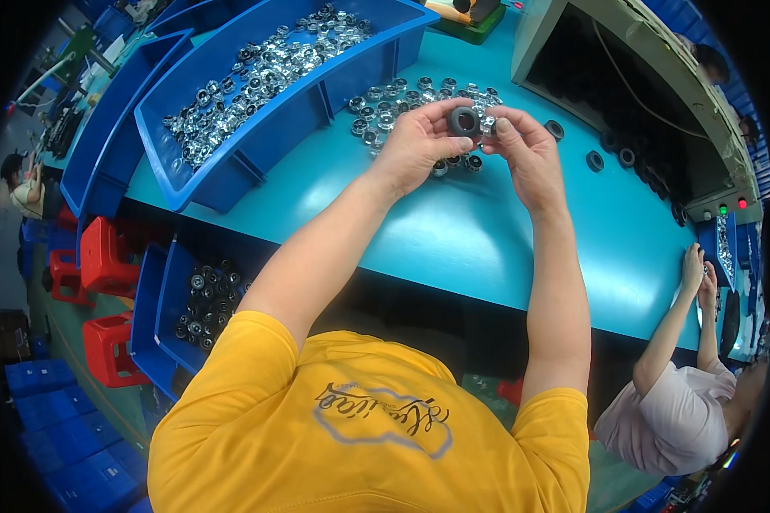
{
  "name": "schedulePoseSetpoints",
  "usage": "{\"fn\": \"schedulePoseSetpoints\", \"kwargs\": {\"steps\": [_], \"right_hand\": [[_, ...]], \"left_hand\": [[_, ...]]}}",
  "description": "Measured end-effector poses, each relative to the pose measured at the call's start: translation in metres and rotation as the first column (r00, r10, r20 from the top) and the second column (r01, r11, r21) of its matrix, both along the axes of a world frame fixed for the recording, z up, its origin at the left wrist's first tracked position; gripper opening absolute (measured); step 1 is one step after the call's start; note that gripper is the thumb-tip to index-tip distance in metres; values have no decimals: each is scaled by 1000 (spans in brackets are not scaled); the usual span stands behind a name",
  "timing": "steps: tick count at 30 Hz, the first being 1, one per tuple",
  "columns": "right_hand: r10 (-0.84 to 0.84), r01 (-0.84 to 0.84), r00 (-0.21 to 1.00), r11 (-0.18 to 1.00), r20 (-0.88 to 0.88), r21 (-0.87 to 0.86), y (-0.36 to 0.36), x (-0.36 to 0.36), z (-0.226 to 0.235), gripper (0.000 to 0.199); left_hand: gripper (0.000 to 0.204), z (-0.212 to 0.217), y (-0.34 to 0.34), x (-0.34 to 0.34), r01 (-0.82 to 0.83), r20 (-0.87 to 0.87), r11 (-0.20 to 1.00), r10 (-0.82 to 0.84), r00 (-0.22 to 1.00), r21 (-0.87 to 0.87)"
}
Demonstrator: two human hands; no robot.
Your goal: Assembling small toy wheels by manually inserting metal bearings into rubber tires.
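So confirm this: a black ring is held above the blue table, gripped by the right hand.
Not quite: the head view shows the left hand gripping the black ring, while the right hand holds a small shiny piece. The ring is above the blue table.

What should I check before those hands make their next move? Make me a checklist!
1. Left hand holds a black tyre-shaped ring: ok.
2. Right hand holds a shiny hub-shaped piece: ok.
3. Ring and piece touching each other: cannot tell from this view.
4. More shiny pieces on the turquoise table: ok.
5. Spare black rings toward the table's right: ok.
6. Held piece free of scratches: cannot tell, too small.
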State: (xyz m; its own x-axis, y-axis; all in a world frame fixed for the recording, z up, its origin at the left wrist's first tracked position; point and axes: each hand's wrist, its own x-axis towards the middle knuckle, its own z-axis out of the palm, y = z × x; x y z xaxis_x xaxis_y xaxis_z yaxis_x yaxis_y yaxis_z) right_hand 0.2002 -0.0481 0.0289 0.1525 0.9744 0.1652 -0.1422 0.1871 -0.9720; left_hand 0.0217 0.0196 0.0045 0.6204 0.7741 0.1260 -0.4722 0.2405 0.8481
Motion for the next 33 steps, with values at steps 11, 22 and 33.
{"fn": "schedulePoseSetpoints", "kwargs": {"steps": [11, 22, 33], "right_hand": [[-50, 47, 995, 998, 88, 44, 2, -8, -5, 17], [-200, 187, 964, 978, 173, 87, 1, -16, -5, 17], [-3, 4, 1000, 996, 10, -94, 5, -11, -16, 28]], "left_hand": [[62, 2, -3, 1, -6, -148, 991, 26, 989, 135], [53, 2, -7, 3, 32, -12, 988, -31, 999, 154], [24, 0, -8, 8, -82, -57, 970, 97, 994, 227]]}}
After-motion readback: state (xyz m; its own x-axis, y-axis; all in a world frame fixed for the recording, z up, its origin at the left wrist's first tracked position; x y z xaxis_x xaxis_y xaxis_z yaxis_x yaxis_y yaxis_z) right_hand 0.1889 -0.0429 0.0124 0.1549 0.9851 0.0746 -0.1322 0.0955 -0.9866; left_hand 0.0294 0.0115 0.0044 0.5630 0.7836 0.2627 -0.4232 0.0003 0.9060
